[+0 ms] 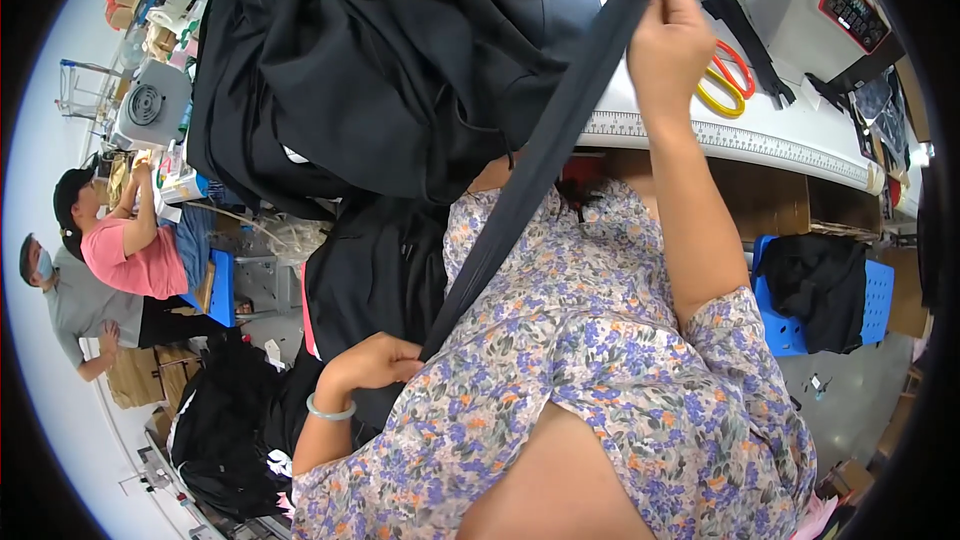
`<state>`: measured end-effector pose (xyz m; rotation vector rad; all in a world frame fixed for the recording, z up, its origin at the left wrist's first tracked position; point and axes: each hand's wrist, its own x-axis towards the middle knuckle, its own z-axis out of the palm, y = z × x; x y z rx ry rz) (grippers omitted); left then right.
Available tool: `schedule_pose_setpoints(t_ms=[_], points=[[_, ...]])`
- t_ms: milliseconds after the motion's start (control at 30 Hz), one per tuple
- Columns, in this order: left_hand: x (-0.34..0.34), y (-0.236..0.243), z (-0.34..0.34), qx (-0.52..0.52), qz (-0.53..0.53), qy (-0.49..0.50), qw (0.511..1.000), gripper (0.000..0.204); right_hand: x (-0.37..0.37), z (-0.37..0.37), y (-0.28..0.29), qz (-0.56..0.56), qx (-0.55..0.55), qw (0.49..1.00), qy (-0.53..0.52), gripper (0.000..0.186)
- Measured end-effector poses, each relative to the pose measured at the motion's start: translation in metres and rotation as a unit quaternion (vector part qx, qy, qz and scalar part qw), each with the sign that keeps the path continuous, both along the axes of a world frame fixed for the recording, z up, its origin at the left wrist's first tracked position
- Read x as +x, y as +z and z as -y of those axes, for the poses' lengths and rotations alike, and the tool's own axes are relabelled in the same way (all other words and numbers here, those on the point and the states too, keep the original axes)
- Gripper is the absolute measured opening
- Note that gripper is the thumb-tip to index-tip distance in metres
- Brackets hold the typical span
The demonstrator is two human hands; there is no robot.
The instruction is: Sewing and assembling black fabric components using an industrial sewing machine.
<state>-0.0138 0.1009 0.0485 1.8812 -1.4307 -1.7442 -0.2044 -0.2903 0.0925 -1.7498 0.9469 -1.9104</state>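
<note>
both grips (pixel 672 45) (pixel 375 362) (closed) on black strip (pixel 537 160)

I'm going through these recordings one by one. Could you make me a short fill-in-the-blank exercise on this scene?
1. The end of the long black strip nearer the sewing machine is held by the person's ____ hand.
2. A pale bracelet circles the person's ____ wrist.
3. The scissors on the white table have one red handle and one ____ handle.
4. The garment the person wears is printed with purple and orange ____.

Missing words: right; left; yellow; flowers.
</note>
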Motion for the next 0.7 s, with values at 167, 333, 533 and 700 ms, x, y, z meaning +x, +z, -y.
schedule_pose_setpoints(t_ms=[167, 333, 533, 700], points=[[0.002, -0.002, 0.006, 0.018, 0.164, -0.144, 0.976, 0.016, 0.011, -0.027, -0.001, 0.078, 0.042, 0.984, 0.156, 0.012], [-0.015, 0.027, 0.111, -0.378, 0.014, 0.221, 0.899, 0.055, 0.012, -0.074, -0.015, 0.02, 0.238, 0.839, 0.489, 0.012], [-0.04, 0.07, 0.198, -0.37, -0.225, 0.262, 0.862, 0.028, -0.002, -0.103, -0.01, -0.047, 0.235, 0.784, 0.573, 0.011], [-0.041, 0.075, 0.22, -0.363, -0.297, 0.267, 0.842, 0.022, -0.01, -0.092, -0.021, -0.126, 0.08, 0.862, 0.483, 0.006]])
